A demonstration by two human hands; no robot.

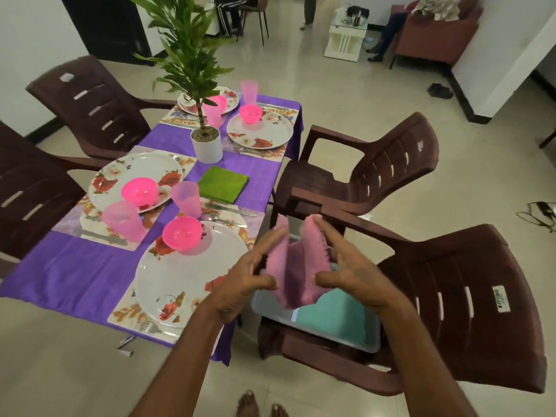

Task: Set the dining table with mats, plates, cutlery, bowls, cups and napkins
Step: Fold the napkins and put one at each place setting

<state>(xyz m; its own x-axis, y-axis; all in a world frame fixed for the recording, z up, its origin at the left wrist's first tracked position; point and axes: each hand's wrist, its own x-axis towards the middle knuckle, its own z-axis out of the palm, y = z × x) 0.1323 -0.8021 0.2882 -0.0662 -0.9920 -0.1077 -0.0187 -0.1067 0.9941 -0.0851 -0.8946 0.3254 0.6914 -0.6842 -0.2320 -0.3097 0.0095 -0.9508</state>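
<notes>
Your left hand (245, 279) and right hand (350, 270) each pinched one side of a pink napkin (296, 266), thumbs low and fingers reaching up along the cloth. The napkin hung between them in a loose fold, open at the top, its two raised corners pointing away from you toward the far chair (361, 176). You held it in the air above a grey tray (346, 335) that sat on the seat of the near chair (451, 311); a teal napkin (334, 317) lay in the tray right under your hands.

The counter (75, 275) was to your left, so your left hand was the nearer one to it. The nearest setting, with its plate (180, 278), pink bowl (182, 233) and mat (126, 311), lay just left of your left hand, and it showed no napkin yet. A green napkin (222, 184) already lay folded farther up the counter, beside the potted plant (206, 139).

Both forearms came in from the bottom of the view, roughly parallel, wrists bent so the palms faced each other across the cloth. My guess is that you were folding it, and that setting it down would take a short carry leftward over the counter's edge.
</notes>
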